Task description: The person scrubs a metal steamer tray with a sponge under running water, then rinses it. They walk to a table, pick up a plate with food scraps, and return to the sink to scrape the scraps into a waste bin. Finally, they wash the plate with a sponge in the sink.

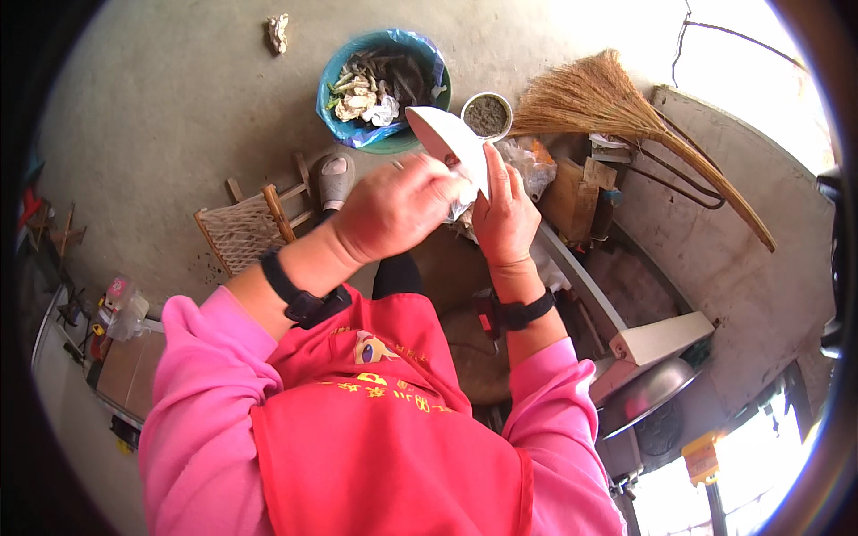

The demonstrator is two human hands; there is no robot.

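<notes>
A white bowl is tilted on its side in front of me, over the floor near the bin. My right hand holds it, with fingers stretched along its outer wall. My left hand is at the bowl's inner side, fingers curled and blurred by motion. Something whitish shows by those fingertips; whether it is held there is unclear. A small dark red spot lies on the bowl's inner face, partly hidden by the left hand.
Beyond the bowl stands a blue-lined waste bin with scraps. Beside it are a round container of grey-brown matter and a straw broom. A small woven-seat stool lies at left; a metal basin leans at right.
</notes>
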